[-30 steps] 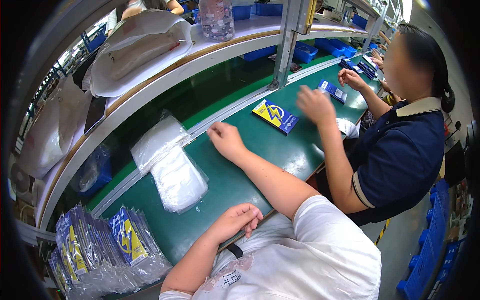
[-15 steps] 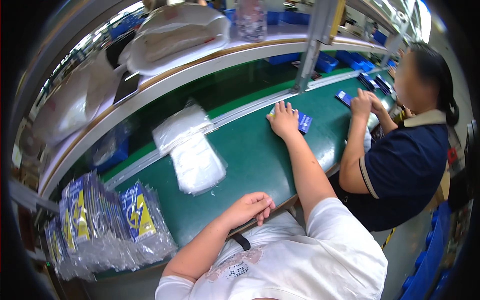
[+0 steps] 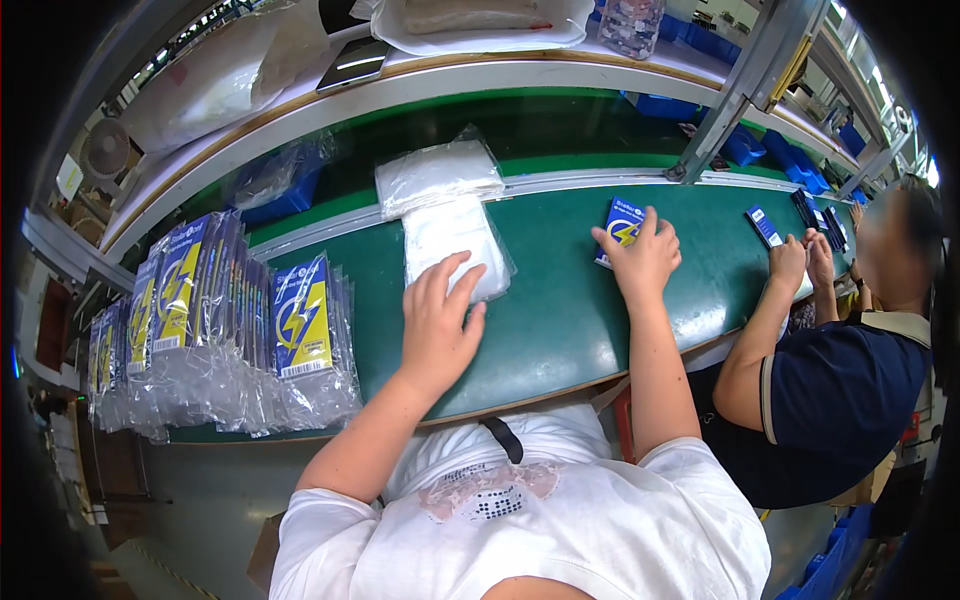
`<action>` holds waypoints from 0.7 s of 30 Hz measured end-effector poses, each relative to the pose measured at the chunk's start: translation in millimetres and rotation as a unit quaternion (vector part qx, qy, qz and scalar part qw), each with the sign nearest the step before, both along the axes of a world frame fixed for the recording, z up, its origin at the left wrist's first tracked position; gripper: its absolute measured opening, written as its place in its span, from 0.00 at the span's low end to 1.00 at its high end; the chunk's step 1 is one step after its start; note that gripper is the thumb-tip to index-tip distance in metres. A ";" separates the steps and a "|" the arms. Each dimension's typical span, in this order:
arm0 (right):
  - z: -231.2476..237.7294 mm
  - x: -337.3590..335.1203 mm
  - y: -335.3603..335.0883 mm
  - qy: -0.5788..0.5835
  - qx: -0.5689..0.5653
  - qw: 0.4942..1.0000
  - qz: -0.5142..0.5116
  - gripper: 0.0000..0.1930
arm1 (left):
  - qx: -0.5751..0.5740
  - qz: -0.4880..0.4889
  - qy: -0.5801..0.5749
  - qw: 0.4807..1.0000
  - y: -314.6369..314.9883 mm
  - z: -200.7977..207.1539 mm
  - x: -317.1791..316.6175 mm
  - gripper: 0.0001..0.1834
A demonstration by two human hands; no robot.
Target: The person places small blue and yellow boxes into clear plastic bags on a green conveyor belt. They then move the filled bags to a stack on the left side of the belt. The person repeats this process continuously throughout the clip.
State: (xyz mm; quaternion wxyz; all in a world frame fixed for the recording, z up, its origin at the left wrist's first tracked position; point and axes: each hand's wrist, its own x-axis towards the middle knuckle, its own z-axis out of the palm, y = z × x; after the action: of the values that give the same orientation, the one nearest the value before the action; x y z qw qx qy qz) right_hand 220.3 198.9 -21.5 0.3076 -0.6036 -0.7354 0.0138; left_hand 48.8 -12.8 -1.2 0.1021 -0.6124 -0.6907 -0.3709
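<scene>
My right hand (image 3: 645, 258) is over a flat blue-and-yellow box (image 3: 622, 222) on the green bench. Its thumb lies across the left side of the box and its fingers curve at the right side, so the box sits in a loose grip. My left hand (image 3: 440, 325) is open, fingers apart, above the near edge of a stack of clear plastic bags (image 3: 452, 240). Whether its fingertips touch the bags I cannot tell. A second pile of clear bags (image 3: 440, 175) lies just behind, against the metal rail.
Several bagged blue-and-yellow packs (image 3: 300, 310) stand in rows at the left end of the green bench (image 3: 560, 330). A blue bin (image 3: 285, 190) is behind them. A metal post (image 3: 725, 120) carries the shelf overhead. At right, a co-worker (image 3: 840, 390) handles dark boxes.
The view has turned. My left hand has gone from the bench's front edge out to the bags, its fingers spreading. My right hand has drawn the box nearer and uncovered its yellow face.
</scene>
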 end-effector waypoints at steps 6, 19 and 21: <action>-20.7 -5.9 18.3 -0.134 -0.086 0.987 0.023 0.41 | -0.112 0.046 0.046 0.992 -6.8 -17.6 -31.6 0.13; 9.0 -53.1 -60.6 0.635 -0.581 0.258 0.439 0.38 | 0.047 0.030 -0.097 0.994 13.1 -8.0 -33.8 0.14; 4.5 -59.2 -67.7 0.591 -0.579 0.324 0.459 0.27 | 0.087 0.028 -0.140 0.986 14.0 -5.2 -32.5 0.12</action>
State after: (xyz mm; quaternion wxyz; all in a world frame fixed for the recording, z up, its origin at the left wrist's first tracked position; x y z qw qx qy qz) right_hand 161.0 131.1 -17.0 0.1787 -0.0279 -0.3256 0.9280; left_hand 16.2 1.1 -6.4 0.0679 -0.5234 -0.6800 -0.5089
